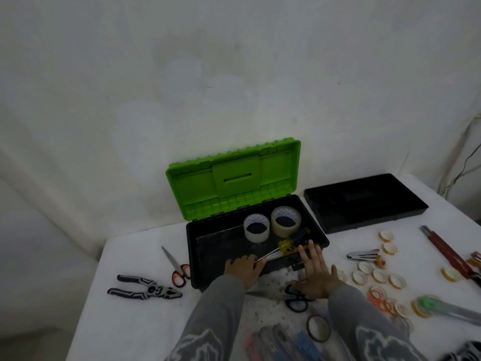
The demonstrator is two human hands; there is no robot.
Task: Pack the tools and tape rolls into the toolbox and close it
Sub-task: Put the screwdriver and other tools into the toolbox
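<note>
at the toolbox [194,256] rim, grips screwdrivers [285,245] by the shafts in the left hand [244,270], lays the right hand [316,276] flat, fingers straight.

Plain whitish wall [234,74] fills the upper frame, blotchy with faint stains. White table [135,321] stands against it, its top speckled with dark grit near the front middle. Thin dark cable [467,162] runs down the wall at far right. Light is dim and flat with a greenish cast. The darker area left of the table could be floor or wall, unclear.
</note>
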